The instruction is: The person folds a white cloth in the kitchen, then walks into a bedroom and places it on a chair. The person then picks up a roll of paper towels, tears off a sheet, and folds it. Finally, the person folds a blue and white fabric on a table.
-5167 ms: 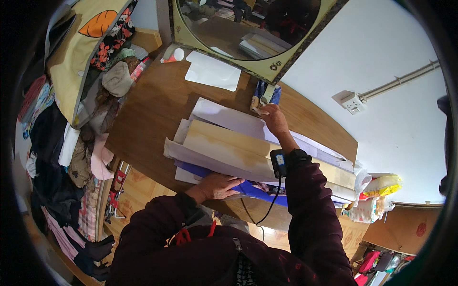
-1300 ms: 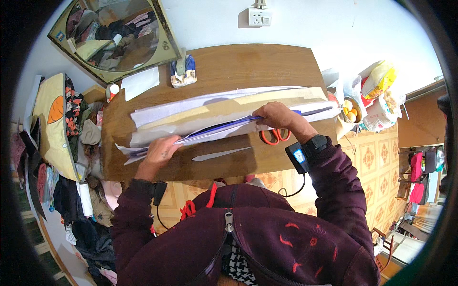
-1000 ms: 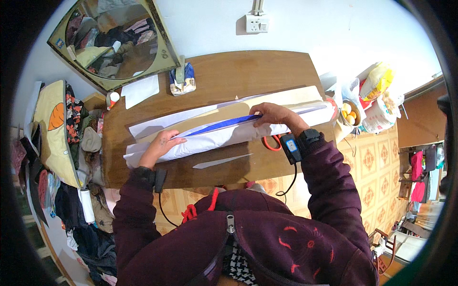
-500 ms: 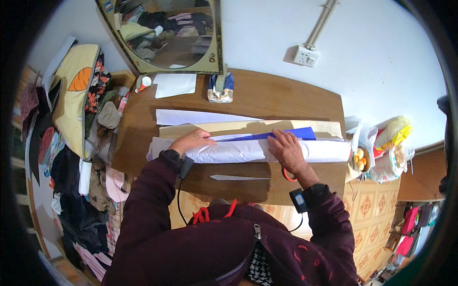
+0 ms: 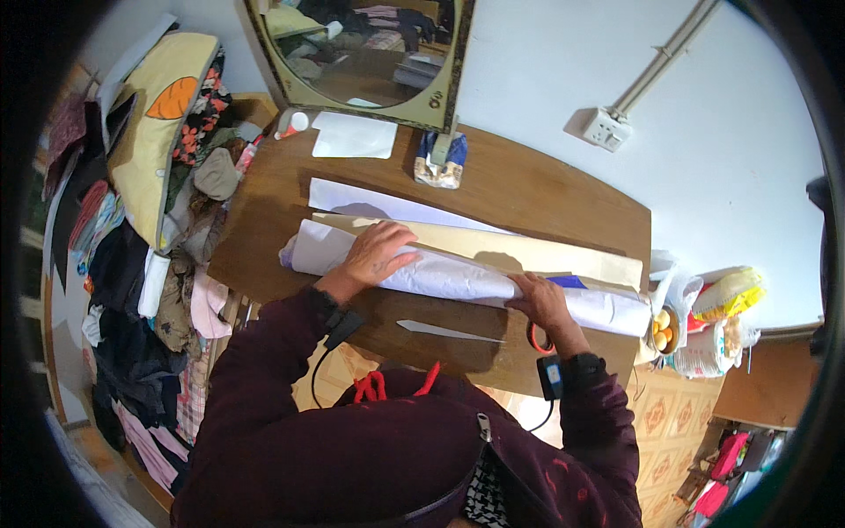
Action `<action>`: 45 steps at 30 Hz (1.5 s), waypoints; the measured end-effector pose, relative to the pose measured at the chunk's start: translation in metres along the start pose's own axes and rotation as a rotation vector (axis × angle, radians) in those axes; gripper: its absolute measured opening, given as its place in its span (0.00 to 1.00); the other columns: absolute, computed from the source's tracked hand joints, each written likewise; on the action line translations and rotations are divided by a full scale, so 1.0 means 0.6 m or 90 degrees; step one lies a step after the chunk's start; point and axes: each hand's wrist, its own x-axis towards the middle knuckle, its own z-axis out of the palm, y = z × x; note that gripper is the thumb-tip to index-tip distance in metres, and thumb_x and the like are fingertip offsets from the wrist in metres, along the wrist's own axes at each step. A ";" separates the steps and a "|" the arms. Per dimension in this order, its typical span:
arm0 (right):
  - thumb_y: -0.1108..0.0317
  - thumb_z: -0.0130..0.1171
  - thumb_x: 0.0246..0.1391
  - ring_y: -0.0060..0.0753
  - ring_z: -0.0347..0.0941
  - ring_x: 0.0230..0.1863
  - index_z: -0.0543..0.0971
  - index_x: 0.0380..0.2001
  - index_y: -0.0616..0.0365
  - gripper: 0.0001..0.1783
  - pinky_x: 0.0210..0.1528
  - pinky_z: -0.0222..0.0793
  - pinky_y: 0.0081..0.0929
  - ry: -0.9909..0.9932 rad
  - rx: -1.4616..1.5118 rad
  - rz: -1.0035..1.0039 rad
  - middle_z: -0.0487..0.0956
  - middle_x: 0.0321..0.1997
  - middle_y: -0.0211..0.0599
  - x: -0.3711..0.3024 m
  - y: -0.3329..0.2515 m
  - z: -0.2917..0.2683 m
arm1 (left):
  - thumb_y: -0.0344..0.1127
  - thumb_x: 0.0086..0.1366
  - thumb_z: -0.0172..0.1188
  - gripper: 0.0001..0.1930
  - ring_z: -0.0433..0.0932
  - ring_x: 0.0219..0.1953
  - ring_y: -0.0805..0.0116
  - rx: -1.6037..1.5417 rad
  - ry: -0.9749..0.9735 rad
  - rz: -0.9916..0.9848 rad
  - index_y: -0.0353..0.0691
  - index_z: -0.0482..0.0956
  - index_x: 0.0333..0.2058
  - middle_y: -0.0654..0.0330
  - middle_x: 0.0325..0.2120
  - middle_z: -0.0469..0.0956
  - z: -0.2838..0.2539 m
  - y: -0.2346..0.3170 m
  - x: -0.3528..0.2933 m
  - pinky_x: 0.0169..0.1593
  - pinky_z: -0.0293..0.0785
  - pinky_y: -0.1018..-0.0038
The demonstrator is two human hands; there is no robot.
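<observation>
A long roll of white paper (image 5: 440, 271) lies across the wooden table in front of me, slanting down to the right. My left hand (image 5: 378, 255) rests on top of its left half, fingers stretched over the paper and thumb apart. Toward the right half, my right hand (image 5: 539, 301) has its fingers bent over the roll, gripping it. A bit of blue paper or card (image 5: 568, 282) peeks out behind the roll beside my right hand. Behind it lies a cream sheet (image 5: 546, 250), partly hidden by the roll.
Orange-handled scissors (image 5: 539, 339), mostly hidden, lie by my right wrist. A thin white paper strip (image 5: 449, 332) is at the front. Farther back are a white strip (image 5: 396, 204), white sheets (image 5: 356, 136), a blue-and-white packet (image 5: 440, 163) and a mirror (image 5: 440, 97). Clothes (image 5: 132, 290) pile up left.
The blue piece, long and exposed before, is now mostly covered by the roll. My left hand has moved from the roll's back edge onto its top. The view has turned slightly.
</observation>
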 end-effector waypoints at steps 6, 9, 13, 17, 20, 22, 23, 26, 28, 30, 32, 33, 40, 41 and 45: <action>0.54 0.62 0.36 0.41 0.72 0.38 0.75 0.37 0.49 0.22 0.39 0.67 0.34 -0.072 0.073 0.046 0.76 0.34 0.37 0.038 0.020 -0.023 | 0.53 0.46 0.60 0.33 0.64 0.49 0.58 0.123 -0.047 0.113 0.38 0.67 0.47 0.55 0.46 0.66 0.016 0.042 -0.035 0.51 0.59 0.63; 0.54 0.64 0.34 0.41 0.73 0.37 0.76 0.38 0.48 0.24 0.39 0.66 0.33 -0.145 0.123 0.079 0.77 0.33 0.39 0.058 0.030 -0.035 | 0.56 0.44 0.60 0.39 0.65 0.47 0.58 0.169 -0.091 0.103 0.39 0.61 0.52 0.54 0.45 0.67 0.023 0.026 -0.028 0.50 0.60 0.63; 0.51 0.64 0.32 0.43 0.73 0.36 0.75 0.38 0.48 0.26 0.39 0.66 0.35 -0.156 0.155 0.066 0.77 0.32 0.40 0.069 0.041 -0.039 | 0.53 0.43 0.62 0.36 0.68 0.42 0.54 0.143 -0.230 0.009 0.40 0.62 0.48 0.53 0.40 0.69 0.034 -0.005 0.004 0.43 0.64 0.62; 0.52 0.64 0.33 0.44 0.71 0.39 0.72 0.43 0.50 0.30 0.40 0.65 0.36 -0.050 0.081 0.026 0.75 0.36 0.42 0.055 0.037 -0.033 | 0.49 0.43 0.63 0.28 0.70 0.36 0.50 0.031 -0.278 -0.006 0.39 0.66 0.39 0.51 0.31 0.71 0.027 -0.019 0.029 0.37 0.65 0.61; 0.54 0.65 0.33 0.43 0.67 0.45 0.68 0.47 0.53 0.35 0.45 0.62 0.36 0.113 -0.036 -0.030 0.71 0.42 0.40 0.021 0.024 -0.028 | 0.49 0.44 0.63 0.26 0.70 0.36 0.50 0.000 -0.322 -0.030 0.39 0.67 0.37 0.51 0.28 0.72 0.017 -0.021 0.046 0.38 0.65 0.60; 0.55 0.68 0.29 0.40 0.60 0.51 0.62 0.51 0.55 0.43 0.53 0.55 0.36 0.137 -0.081 -0.026 0.66 0.47 0.38 0.001 0.013 -0.024 | 0.49 0.43 0.63 0.26 0.70 0.37 0.50 0.013 -0.361 -0.044 0.39 0.68 0.36 0.51 0.28 0.73 0.012 -0.021 0.055 0.39 0.64 0.60; 0.56 0.68 0.28 0.40 0.60 0.51 0.61 0.52 0.54 0.45 0.53 0.55 0.36 0.126 -0.128 -0.021 0.66 0.47 0.38 -0.006 0.009 -0.023 | 0.50 0.42 0.64 0.26 0.70 0.37 0.50 0.026 -0.379 -0.042 0.38 0.69 0.36 0.50 0.29 0.73 0.011 -0.022 0.060 0.39 0.64 0.60; 0.57 0.70 0.24 0.40 0.61 0.49 0.58 0.54 0.53 0.49 0.50 0.55 0.35 0.132 -0.183 -0.030 0.66 0.45 0.40 -0.012 0.003 -0.021 | 0.50 0.41 0.65 0.27 0.71 0.35 0.50 0.005 -0.387 -0.024 0.36 0.70 0.34 0.48 0.27 0.73 0.013 -0.028 0.071 0.36 0.65 0.62; 0.57 0.70 0.24 0.40 0.61 0.48 0.58 0.53 0.53 0.48 0.49 0.56 0.34 0.083 -0.159 -0.002 0.66 0.43 0.39 -0.003 0.008 -0.024 | 0.51 0.41 0.65 0.27 0.71 0.34 0.50 -0.022 -0.389 -0.010 0.35 0.71 0.33 0.47 0.27 0.73 0.015 -0.034 0.079 0.35 0.66 0.63; 0.57 0.71 0.23 0.41 0.62 0.46 0.60 0.51 0.54 0.47 0.48 0.57 0.34 0.085 -0.121 -0.015 0.67 0.40 0.39 0.009 0.017 -0.029 | 0.52 0.41 0.64 0.27 0.72 0.34 0.50 -0.041 -0.394 -0.008 0.34 0.72 0.33 0.47 0.27 0.73 0.016 -0.041 0.088 0.35 0.66 0.64; 0.56 0.71 0.23 0.42 0.63 0.46 0.60 0.51 0.54 0.47 0.48 0.57 0.35 0.034 -0.109 -0.007 0.67 0.41 0.40 0.022 0.027 -0.035 | 0.52 0.41 0.64 0.27 0.72 0.32 0.50 -0.085 -0.401 -0.048 0.34 0.72 0.33 0.48 0.27 0.73 0.017 -0.044 0.095 0.34 0.66 0.64; 0.56 0.71 0.22 0.43 0.63 0.47 0.60 0.51 0.54 0.48 0.48 0.57 0.35 0.012 -0.096 -0.008 0.67 0.42 0.40 0.028 0.031 -0.037 | 0.53 0.42 0.64 0.27 0.72 0.32 0.50 -0.098 -0.405 -0.076 0.34 0.73 0.33 0.48 0.27 0.73 0.017 -0.045 0.098 0.34 0.66 0.64; 0.52 0.71 0.20 0.50 0.64 0.48 0.62 0.51 0.53 0.49 0.52 0.57 0.39 -0.121 0.023 0.014 0.69 0.43 0.44 0.077 0.073 -0.045 | 0.53 0.48 0.59 0.24 0.71 0.33 0.56 0.021 -0.312 -0.031 0.38 0.74 0.35 0.55 0.28 0.72 0.014 -0.045 0.115 0.38 0.67 0.69; 0.52 0.70 0.20 0.50 0.64 0.48 0.63 0.51 0.53 0.49 0.52 0.57 0.39 -0.124 0.046 0.005 0.69 0.43 0.44 0.085 0.080 -0.044 | 0.53 0.49 0.58 0.24 0.70 0.35 0.58 0.062 -0.266 0.013 0.39 0.74 0.37 0.56 0.29 0.72 0.015 -0.047 0.117 0.39 0.66 0.70; 0.51 0.70 0.19 0.51 0.63 0.48 0.64 0.51 0.52 0.49 0.52 0.57 0.39 -0.174 0.124 0.009 0.68 0.44 0.46 0.106 0.101 -0.046 | 0.53 0.50 0.57 0.24 0.68 0.39 0.61 0.143 -0.057 0.125 0.42 0.72 0.41 0.59 0.34 0.70 0.024 -0.052 0.127 0.43 0.64 0.71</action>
